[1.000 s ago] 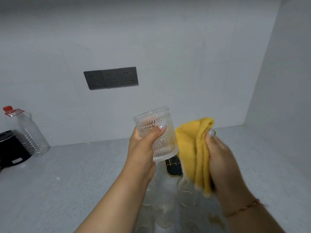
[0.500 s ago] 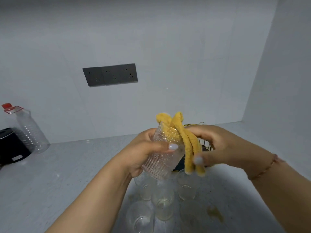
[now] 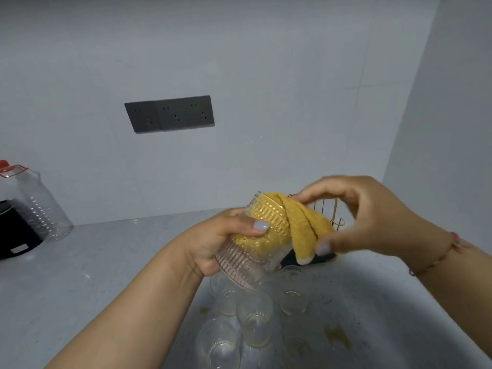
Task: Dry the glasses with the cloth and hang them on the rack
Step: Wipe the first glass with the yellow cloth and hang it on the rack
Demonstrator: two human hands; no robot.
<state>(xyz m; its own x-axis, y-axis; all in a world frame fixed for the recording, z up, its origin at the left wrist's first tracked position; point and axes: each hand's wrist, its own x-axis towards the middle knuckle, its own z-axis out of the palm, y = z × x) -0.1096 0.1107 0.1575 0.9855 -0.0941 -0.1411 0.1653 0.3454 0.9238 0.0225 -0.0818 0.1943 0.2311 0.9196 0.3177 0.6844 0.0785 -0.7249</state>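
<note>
- Since half a second ago, more of the yellow cloth [image 3: 306, 230] is pushed into the ribbed glass [image 3: 255, 243], and both hands sit slightly higher in the frame.
- Left hand [image 3: 213, 246] grasps the tilted glass at centre frame; its mouth points to the upper right.
- Right hand [image 3: 364, 217] pinches the cloth's trailing end, just right of the rim.
- Gold wire rack [image 3: 330, 211] peeks out behind the cloth.
- More glasses [image 3: 255, 323] stand below on the grey surface [image 3: 66, 275], near the wrists.
- At left edge: clear bottle [image 3: 40, 209], black appliance [image 3: 13, 235]. Wall sockets [image 3: 170, 114] sit at upper centre.
</note>
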